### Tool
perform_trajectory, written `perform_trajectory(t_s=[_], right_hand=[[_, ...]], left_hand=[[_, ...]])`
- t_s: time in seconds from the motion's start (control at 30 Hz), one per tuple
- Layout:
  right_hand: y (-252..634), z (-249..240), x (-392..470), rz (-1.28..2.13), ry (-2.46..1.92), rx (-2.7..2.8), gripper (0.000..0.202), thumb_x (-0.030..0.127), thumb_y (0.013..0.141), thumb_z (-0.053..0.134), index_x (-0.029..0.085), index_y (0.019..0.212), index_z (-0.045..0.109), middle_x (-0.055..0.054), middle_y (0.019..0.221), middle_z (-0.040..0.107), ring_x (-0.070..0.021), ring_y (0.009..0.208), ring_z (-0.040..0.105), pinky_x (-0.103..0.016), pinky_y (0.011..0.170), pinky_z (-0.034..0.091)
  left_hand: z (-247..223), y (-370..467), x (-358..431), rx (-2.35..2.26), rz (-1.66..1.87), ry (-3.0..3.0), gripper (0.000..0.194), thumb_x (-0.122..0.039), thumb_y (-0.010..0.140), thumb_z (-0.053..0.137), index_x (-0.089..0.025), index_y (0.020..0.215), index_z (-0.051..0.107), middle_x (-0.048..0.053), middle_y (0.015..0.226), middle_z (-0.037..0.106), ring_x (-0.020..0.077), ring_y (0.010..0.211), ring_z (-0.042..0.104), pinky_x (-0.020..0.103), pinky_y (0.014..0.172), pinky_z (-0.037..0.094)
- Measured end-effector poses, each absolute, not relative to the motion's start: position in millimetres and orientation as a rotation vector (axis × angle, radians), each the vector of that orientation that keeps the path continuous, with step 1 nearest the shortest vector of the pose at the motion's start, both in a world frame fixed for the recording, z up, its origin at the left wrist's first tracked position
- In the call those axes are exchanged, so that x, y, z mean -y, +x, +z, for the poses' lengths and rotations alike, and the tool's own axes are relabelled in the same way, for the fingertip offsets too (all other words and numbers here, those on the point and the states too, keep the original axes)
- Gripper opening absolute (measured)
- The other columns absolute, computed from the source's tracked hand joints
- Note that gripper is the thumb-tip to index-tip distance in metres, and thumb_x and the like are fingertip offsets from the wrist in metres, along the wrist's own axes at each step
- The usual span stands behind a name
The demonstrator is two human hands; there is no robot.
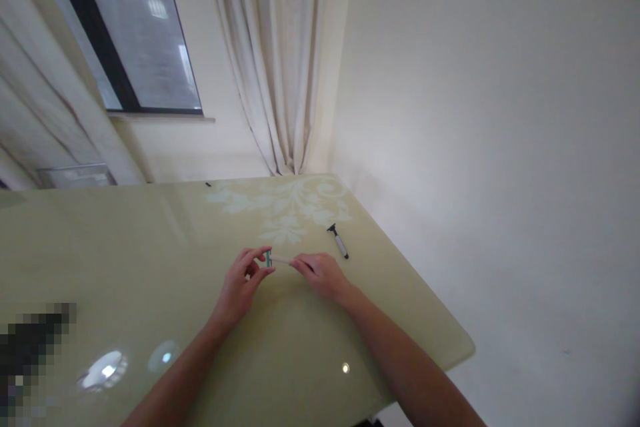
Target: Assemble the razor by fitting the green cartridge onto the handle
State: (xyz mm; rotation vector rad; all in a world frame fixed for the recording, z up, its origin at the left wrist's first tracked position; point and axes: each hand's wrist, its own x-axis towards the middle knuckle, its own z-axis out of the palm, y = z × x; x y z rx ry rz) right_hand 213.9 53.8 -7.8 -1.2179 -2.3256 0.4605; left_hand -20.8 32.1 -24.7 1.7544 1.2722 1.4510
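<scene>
A small razor with a pale handle [282,259] and a teal head [269,258] is held between both hands above the table. My left hand [245,275] pinches the teal head between thumb and fingers. The far end of the handle is in the closed fingers of my right hand [320,272]. Beyond my right hand, a second razor [340,242] with a black head and grey handle lies on the table.
The glossy table [270,360] has a white floral pattern near its back corner. A tiny dark object [208,184] lies by the back edge. Curtains [280,67] and a window stand behind, with a wall to the right. A pixelated dark shape is at lower left.
</scene>
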Motion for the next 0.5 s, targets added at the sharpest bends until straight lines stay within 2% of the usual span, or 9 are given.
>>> perform_trajectory(t_s=[0.5], right_hand=[[218.6, -5.7, -51.9, 0.476, -1.182, 2.286, 0.050, 0.050, 0.110, 0.042, 0.020, 0.088, 0.074, -0.002, 0.074, 0.068, -0.0144, 0.067, 0.055, -0.026, 0.065, 0.031]], left_hand=[[-25.1, -20.0, -29.5, -1.255, 1.436, 1.748, 0.034, -0.037, 0.086, 0.074, -0.026, 0.118, 0.074, -0.001, 0.094, 0.059, 0.0109, 0.062, 0.050, 0.025, 0.060, 0.045]])
